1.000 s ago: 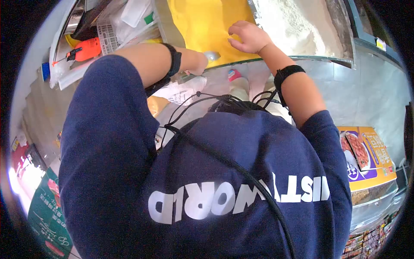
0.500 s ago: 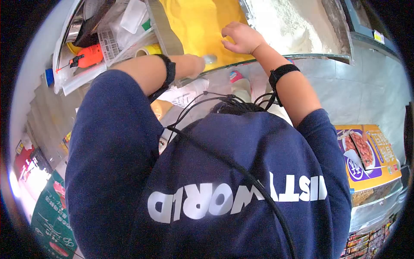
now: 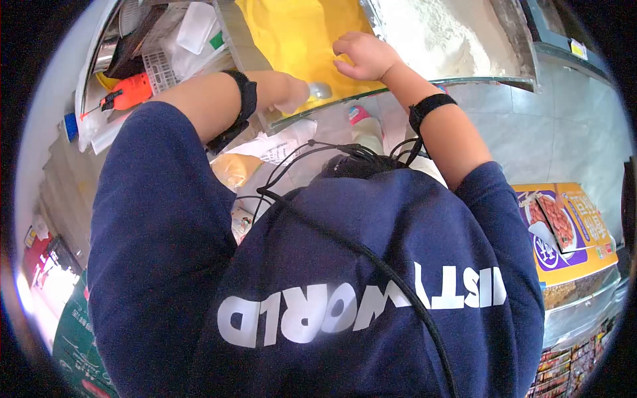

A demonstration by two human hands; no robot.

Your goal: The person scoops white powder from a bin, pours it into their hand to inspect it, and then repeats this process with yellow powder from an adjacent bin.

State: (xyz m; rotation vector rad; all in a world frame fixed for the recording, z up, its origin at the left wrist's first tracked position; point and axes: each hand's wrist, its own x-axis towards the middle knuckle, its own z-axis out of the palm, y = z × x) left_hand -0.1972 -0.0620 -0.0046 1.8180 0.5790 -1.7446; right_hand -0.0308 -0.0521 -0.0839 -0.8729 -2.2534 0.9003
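My left hand (image 3: 286, 93) is closed around the handle of a small metal scoop (image 3: 320, 89), at the near edge of a bin of yellow powder (image 3: 298, 33). My right hand (image 3: 361, 56) rests on the yellow powder just right of the scoop, fingers bent and spread, with nothing visible in it. Both wrists wear black bands. My navy shirt (image 3: 318, 285) fills the lower half of the view, with a black cable running across it.
A bin of white flour (image 3: 451, 33) adjoins the yellow one on the right. An orange tool (image 3: 129, 89) and a white plastic basket (image 3: 156, 63) lie at the upper left. A pink-capped bottle (image 3: 361, 123) stands below the bins. An orange and purple box (image 3: 564, 232) sits at the right.
Both hands have shifted slightly left along the yellow bin's edge. My left hand keeps hold of the scoop, and my right hand stays on the powder.
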